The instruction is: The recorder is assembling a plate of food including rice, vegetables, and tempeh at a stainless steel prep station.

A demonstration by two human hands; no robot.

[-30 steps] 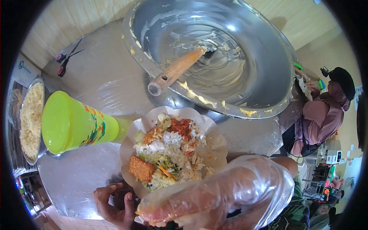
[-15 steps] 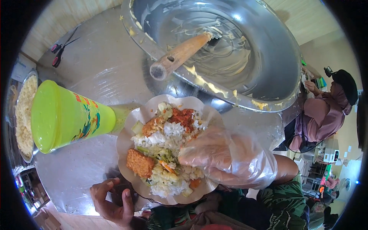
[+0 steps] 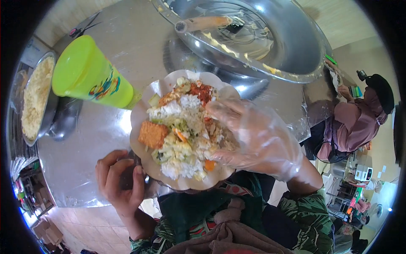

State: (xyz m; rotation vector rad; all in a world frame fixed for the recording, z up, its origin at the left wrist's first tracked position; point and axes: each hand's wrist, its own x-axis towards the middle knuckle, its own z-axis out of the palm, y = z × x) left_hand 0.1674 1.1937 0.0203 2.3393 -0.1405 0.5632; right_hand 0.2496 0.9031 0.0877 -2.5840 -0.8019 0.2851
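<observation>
A scalloped, paper-lined plate (image 3: 146,95) stands at the table's near edge, heaped with white rice (image 3: 190,106), cooked vegetables (image 3: 181,127) and red sauce-like food (image 3: 201,92). A browned square fried piece (image 3: 152,134) lies on its left side. My right hand (image 3: 258,137), in a clear plastic glove, reaches over the plate's right side. Its thumb and fingers are spread around some rice, fingertips at the food. Beside the plate's left rim, my bare left hand (image 3: 118,180) has loosely bent fingers with the thumb apart; nothing shows in it.
A lime-green cup (image 3: 95,78) stands left of the plate. Behind is a large smeared metal basin (image 3: 296,46) with a wooden-handled tool (image 3: 203,24). A bowl of pale crumbs (image 3: 37,97), scissors (image 3: 82,29) and the metal table (image 3: 97,169) also show. Another person (image 3: 355,118) sits at right.
My right hand's fingers have gone from bunched on the rice to spread apart. The view has tilted, so basin, cup and plate appear higher. My left hand stays by the rim.
</observation>
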